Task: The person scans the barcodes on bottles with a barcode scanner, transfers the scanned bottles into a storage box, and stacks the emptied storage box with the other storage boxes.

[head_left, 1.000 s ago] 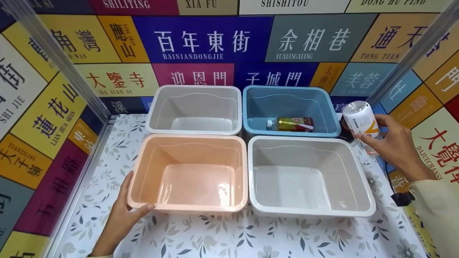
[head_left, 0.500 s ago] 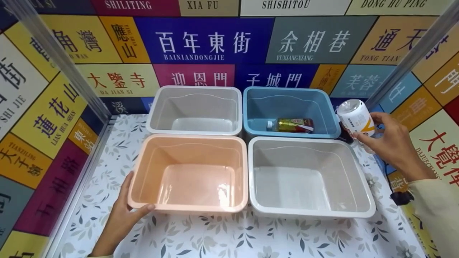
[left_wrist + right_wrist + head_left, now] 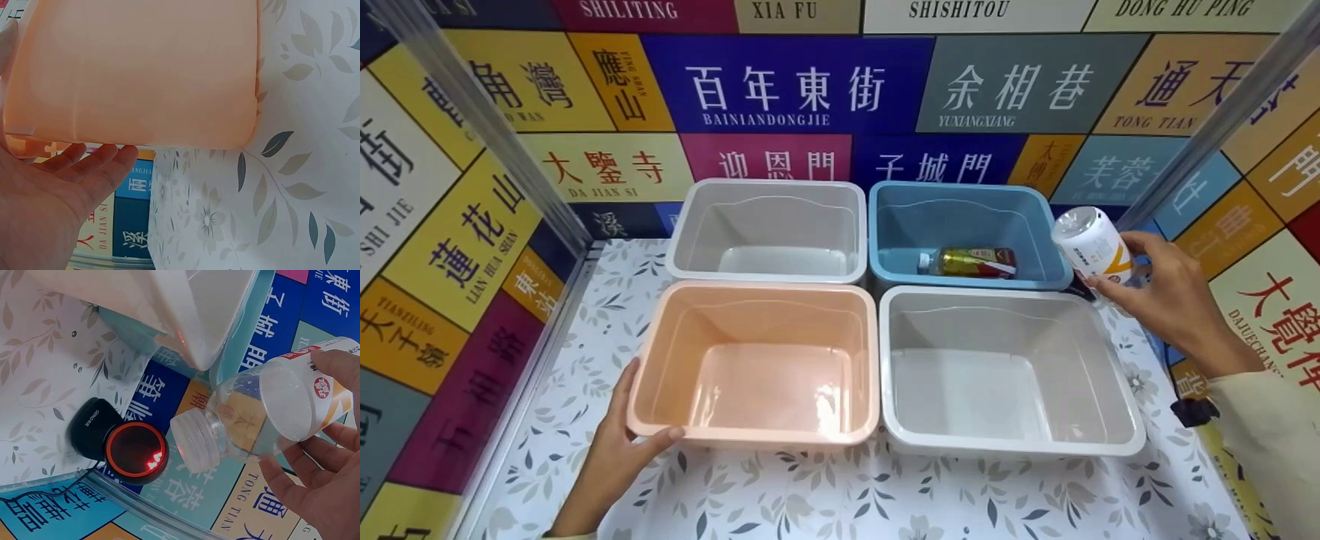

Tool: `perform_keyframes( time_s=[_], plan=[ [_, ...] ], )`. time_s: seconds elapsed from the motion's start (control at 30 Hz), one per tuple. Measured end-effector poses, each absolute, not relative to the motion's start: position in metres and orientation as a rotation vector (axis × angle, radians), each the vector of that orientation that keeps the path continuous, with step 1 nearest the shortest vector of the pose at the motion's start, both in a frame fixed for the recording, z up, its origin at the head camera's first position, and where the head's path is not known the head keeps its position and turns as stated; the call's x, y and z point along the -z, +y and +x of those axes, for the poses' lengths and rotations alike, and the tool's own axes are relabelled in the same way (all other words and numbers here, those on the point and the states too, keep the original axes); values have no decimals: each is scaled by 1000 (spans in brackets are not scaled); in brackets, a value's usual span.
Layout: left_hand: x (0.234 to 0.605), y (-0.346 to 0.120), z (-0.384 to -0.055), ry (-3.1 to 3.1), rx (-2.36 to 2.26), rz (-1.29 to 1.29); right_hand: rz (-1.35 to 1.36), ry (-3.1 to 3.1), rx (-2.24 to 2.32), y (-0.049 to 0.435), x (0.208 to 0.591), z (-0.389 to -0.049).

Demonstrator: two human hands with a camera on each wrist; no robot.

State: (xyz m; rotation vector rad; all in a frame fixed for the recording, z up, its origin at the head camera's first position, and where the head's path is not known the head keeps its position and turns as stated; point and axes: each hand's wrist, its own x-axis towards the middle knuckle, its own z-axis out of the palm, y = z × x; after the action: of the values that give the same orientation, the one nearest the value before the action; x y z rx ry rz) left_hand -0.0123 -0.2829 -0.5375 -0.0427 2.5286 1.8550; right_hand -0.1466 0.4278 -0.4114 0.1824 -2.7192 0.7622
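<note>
My right hand (image 3: 1174,296) grips a clear plastic bottle (image 3: 1091,244) with a white label at the right of the bins. The bottle is tilted bottom-up; in the right wrist view its translucent cap (image 3: 194,439) points toward a black scanner (image 3: 135,450) with a red glowing ring. At the near left corner of the peach bin (image 3: 765,435) is my left hand (image 3: 611,450), thumb at the front rim and fairly straight fingers along the side, as the left wrist view shows. Another bottle (image 3: 967,262), with a yellow-green and red label, lies inside the blue bin (image 3: 877,225).
A grey bin (image 3: 769,277) stands behind the peach one, and a light grey bin (image 3: 1012,448) stands at front right. All sit on a leaf-patterned table (image 3: 810,495). Sign-covered panels (image 3: 787,82) enclose the back and sides; the scanner's cable (image 3: 50,486) runs along the table edge.
My right hand has moved a little left with the bottle, closer to the blue bin's right edge. The left hand and the bins have stayed in place.
</note>
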Motion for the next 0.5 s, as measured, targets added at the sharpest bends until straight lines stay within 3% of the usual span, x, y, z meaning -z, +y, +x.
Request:
perform_keyframes(
  time_s=[0.5],
  plan=[
    [538, -283, -13, 2535, -1832, -65, 226, -2737, -741, 413, 405, -149]
  ],
)
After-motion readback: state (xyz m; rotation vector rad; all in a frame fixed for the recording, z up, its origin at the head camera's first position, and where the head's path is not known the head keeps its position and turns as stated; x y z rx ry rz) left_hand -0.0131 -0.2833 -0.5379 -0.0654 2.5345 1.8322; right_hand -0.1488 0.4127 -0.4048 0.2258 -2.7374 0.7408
